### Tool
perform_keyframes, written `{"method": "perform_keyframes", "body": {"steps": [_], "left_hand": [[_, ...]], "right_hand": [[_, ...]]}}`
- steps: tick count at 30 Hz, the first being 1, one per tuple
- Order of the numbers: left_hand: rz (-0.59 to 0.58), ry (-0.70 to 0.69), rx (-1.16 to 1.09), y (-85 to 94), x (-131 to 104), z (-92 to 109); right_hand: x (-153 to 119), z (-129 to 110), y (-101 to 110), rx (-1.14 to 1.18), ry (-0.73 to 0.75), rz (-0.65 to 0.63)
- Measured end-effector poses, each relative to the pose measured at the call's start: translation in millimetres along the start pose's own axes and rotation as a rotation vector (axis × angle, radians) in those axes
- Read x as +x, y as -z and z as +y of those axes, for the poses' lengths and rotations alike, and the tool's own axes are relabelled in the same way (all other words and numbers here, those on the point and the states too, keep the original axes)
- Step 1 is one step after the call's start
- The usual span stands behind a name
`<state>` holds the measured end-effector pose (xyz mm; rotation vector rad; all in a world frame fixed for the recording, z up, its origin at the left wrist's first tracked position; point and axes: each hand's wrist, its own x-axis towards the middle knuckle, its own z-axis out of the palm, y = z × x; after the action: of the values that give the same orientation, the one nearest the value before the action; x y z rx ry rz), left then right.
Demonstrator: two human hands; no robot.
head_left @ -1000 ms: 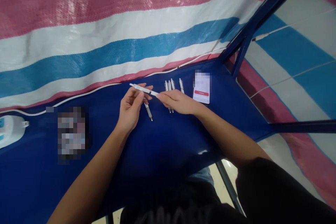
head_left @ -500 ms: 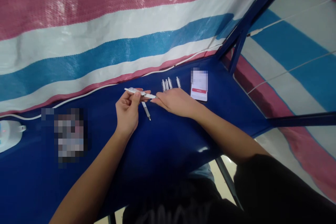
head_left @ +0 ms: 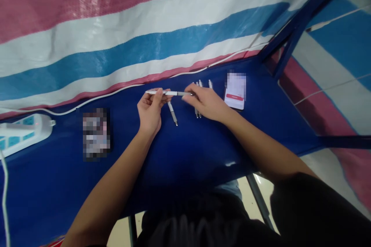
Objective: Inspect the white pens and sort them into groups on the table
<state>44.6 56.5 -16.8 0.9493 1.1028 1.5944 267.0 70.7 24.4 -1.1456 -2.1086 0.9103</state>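
A white pen (head_left: 171, 93) with a grey grip lies level between my hands, just above the table. My left hand (head_left: 150, 110) is closed around its white barrel, thumb on top. At the grey end, my right hand (head_left: 204, 100) has thumb and fingers bent around the tip; the fingertips partly hide it. Below the held pen, a second white and grey pen (head_left: 172, 114) rests on the table, its upper end behind my left fingers. Several more pens (head_left: 198, 112) lie side by side beneath my right hand, partly covered by it. One other pen (head_left: 210, 83) sits slightly apart.
A phone (head_left: 235, 96) with a lit screen lies right of the pens on the blue table (head_left: 185, 150). A blurred dark item (head_left: 96, 135) and a white power strip (head_left: 37, 127) are at left. Striped sheeting (head_left: 145, 50) and a white cable (head_left: 121, 89) run behind.
My right hand has slid toward the pen's tip, so the grey grip now shows. The view has shifted, bringing more of the power strip into sight. My left hand keeps its hold.
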Motion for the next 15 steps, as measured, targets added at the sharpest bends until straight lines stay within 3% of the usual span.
{"method": "perform_keyframes", "body": {"steps": [5, 9, 15], "left_hand": [[-0.004, 0.019, -0.014, 0.8, -0.1, 1.2], [-0.032, 0.004, 0.012, -1.5, -2.9, 1.2], [-0.082, -0.139, 0.274, 2.4, -6.5, 5.8]], "right_hand": [[0.8, 4.1, -2.3, 0.031, 0.045, 0.050], [1.2, 6.3, -3.6, 0.117, 0.030, 0.018], [4.9, 11.4, -6.1, 0.335, 0.062, 0.139]]}}
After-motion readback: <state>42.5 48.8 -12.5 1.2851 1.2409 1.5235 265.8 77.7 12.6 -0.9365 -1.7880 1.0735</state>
